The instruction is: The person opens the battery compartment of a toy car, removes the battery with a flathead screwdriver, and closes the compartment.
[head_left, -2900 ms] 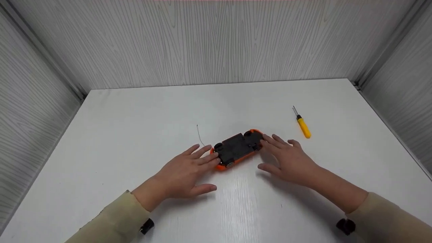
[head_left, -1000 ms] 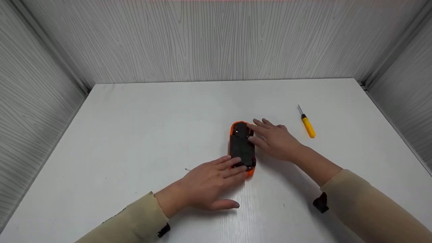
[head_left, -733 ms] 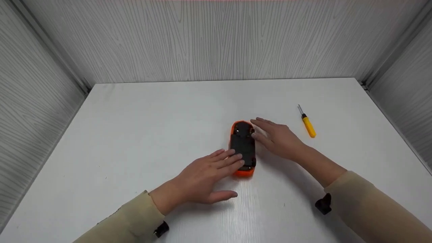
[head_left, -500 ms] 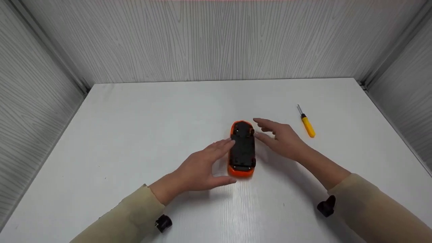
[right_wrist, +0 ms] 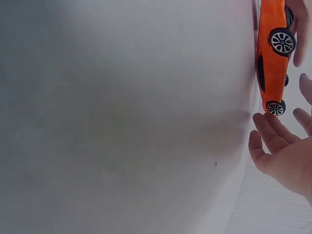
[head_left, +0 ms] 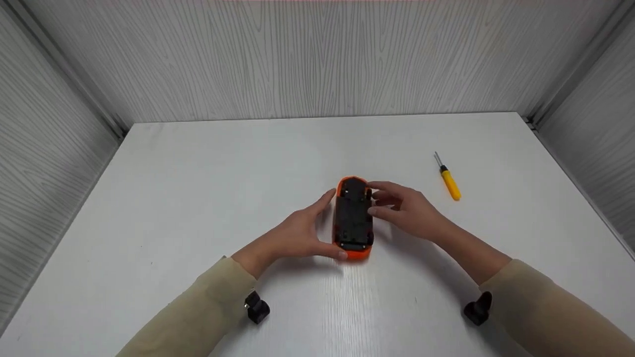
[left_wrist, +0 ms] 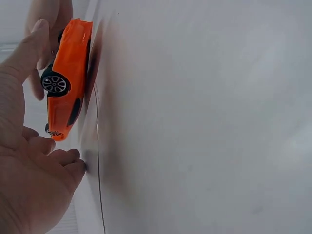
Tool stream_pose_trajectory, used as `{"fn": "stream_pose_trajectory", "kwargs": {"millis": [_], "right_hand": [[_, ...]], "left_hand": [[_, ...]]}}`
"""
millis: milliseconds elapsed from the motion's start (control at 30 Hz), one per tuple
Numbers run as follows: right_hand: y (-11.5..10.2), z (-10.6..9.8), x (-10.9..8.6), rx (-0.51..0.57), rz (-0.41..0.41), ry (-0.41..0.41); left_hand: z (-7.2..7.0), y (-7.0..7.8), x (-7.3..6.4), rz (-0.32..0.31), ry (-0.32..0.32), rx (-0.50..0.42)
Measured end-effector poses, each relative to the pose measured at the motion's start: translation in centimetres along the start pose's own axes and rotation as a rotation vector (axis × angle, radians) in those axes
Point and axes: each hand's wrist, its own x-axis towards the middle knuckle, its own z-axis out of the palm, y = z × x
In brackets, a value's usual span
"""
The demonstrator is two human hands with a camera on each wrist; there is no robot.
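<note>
the left hand (head_left: 296, 235), spread, has moved off the upturned toy car (head_left: 353, 218) to its side. this exposes the underside (head_left: 354, 213); the right hand (head_left: 409, 212) is spread opposite.

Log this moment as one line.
orange toy car: wheels up | left grip: at car's left | right grip: at car's right | screwdriver: farther right

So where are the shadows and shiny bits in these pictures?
Head view: soft shadows beneath the left hand and right hand, and a bright streak on the white table nearer than the upside-down orange toy car; left wrist view: a faint orange tint on the table beside the car; right wrist view: a dark, hazy top-left corner.
</note>
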Motion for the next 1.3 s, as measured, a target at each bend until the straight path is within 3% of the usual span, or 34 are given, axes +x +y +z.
{"fn": "stream_pose_trajectory", "kwargs": {"millis": [633,1300], "right_hand": [[0.4,0.3,0.1,0.037,-0.026,-0.05],[0.9,0.2,0.4,-0.034,0.009,-0.079]], "left_hand": [[0.9,-0.8,0.6,0.046,0.01,-0.025],[1.4,-1.0,1.3,-0.002,0.019,-0.008]]}}
